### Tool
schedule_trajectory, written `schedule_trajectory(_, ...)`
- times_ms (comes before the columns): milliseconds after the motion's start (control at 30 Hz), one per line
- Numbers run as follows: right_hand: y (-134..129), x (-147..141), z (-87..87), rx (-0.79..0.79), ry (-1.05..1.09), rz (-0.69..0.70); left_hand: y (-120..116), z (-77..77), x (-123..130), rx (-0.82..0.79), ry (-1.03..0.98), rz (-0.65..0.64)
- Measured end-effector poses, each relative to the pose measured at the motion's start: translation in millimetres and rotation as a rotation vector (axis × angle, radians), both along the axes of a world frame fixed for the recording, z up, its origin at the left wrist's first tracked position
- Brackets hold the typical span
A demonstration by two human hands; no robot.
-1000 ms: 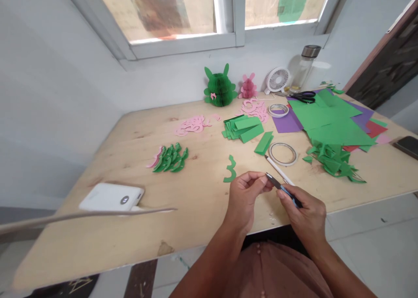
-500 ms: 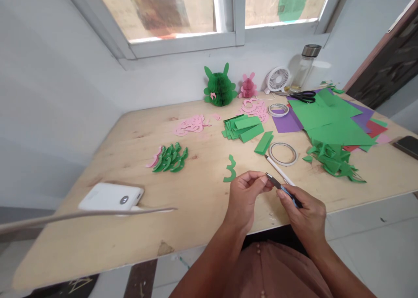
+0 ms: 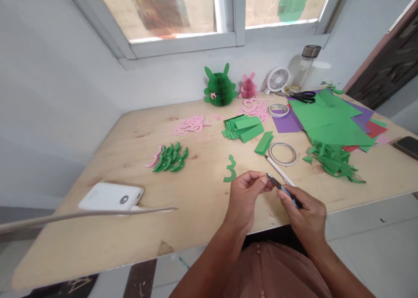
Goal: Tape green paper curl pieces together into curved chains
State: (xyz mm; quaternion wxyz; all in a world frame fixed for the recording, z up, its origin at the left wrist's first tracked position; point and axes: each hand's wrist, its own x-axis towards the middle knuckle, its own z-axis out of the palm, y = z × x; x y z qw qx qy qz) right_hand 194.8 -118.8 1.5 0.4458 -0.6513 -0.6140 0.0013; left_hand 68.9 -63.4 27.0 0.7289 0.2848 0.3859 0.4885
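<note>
My right hand [image 3: 305,209] is wrapped round a slim black-and-blue tool [image 3: 277,183] with a pale tip, perhaps a craft knife or a pen. Its tip points up and left, right by the fingertips of my left hand [image 3: 246,193]. Thumb and fingers of that left hand are pinched together; whatever lies between them is hidden. A wavy green paper cutout [image 3: 230,169] lies just beyond the left hand. Beyond the right hand are a white pencil-like stick [image 3: 277,168] and a roll of tape [image 3: 283,154]. One folded green paper piece [image 3: 264,143] lies near the stick's dark tip.
Folded green papers [image 3: 243,127], pink cutouts [image 3: 192,125] and curled green cutouts [image 3: 170,158] lie on the table. Green scraps [image 3: 336,161], paper sheets [image 3: 336,119] and scissors [image 3: 303,97] are at right. Paper figures [image 3: 220,89], a fan [image 3: 277,79] and a bottle [image 3: 303,69] stand behind; a power bank [image 3: 109,196] lies left.
</note>
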Motion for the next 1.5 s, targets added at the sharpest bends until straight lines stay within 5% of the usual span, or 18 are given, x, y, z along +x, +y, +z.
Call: schedule_trajectory(1500, 2.8, 1.4, -6.9, 0.005, -0.003, 0.02, 2.5, -3.5, -1.1, -0.028, -0.08, -0.036)
